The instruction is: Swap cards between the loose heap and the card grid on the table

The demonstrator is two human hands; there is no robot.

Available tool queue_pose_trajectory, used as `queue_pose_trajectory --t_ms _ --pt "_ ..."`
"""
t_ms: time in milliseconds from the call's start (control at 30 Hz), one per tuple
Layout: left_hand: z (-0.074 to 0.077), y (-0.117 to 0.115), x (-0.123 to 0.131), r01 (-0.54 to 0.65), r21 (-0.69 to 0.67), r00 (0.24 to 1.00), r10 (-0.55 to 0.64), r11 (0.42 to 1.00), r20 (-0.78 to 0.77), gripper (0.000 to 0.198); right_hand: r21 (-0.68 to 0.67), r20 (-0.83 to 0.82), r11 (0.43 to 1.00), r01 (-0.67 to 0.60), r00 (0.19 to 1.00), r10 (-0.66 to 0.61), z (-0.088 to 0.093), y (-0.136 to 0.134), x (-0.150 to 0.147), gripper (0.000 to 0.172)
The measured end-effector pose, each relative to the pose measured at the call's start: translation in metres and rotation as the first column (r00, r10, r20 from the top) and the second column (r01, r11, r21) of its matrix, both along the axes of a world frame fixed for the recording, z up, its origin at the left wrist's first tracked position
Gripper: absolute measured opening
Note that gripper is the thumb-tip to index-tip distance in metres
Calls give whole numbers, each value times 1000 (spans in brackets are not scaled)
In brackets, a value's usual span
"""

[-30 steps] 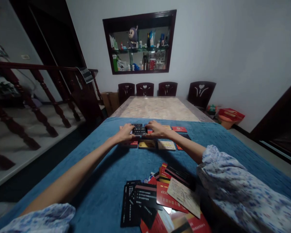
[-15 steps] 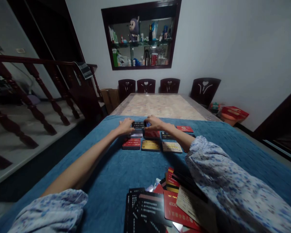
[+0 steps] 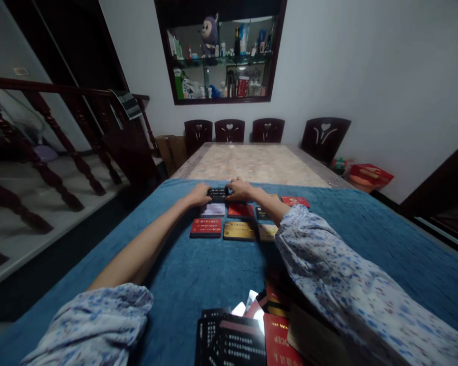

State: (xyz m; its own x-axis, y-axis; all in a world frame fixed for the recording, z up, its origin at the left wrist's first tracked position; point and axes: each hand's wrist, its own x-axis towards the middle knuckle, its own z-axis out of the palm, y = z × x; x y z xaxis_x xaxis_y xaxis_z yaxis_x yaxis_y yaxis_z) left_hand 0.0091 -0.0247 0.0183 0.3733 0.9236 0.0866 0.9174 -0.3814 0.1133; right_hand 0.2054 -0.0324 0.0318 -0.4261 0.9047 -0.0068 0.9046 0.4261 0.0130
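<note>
Far out on the blue cloth, my left hand [image 3: 200,195] and my right hand [image 3: 241,190] hold a black card [image 3: 218,193] with light print by its two ends. Whether it is one card or a small stack cannot be told. Nearer me sit a silvery card [image 3: 212,210], a red card [image 3: 240,210] and a black card [image 3: 262,213], partly behind my right forearm. The closest row has a red card stack [image 3: 206,227], a gold card stack [image 3: 239,231] and a pale gold card [image 3: 266,233], its right end hidden by my sleeve.
Close to me lies a loose heap of black cards [image 3: 232,338] and red cards [image 3: 278,343], partly under my right sleeve. Another red card [image 3: 295,202] lies right of the rows. Chairs [image 3: 229,131] line the table's far end; a wooden railing [image 3: 61,137] runs at left.
My right hand has shifted slightly and now hides the blue patterned patch seen beside the black card. My right sleeve covers more of the pale gold card. The view has tilted slightly.
</note>
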Motion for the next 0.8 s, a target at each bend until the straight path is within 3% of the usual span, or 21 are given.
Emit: queue_pose_trajectory --t_ms 267,567,800 --pt "-9 17 2 44 -19 999 -44 999 16 33 -27 42 999 34 999 -33 -5 10 -4 50" --pt "-4 22 -1 86 -115 996 -82 990 36 21 -59 70 998 18 997 -14 -1 9 -11 44" --pt "-1 22 -1 95 -153 995 -90 984 40 20 -51 104 998 25 994 -20 -3 20 -15 51"
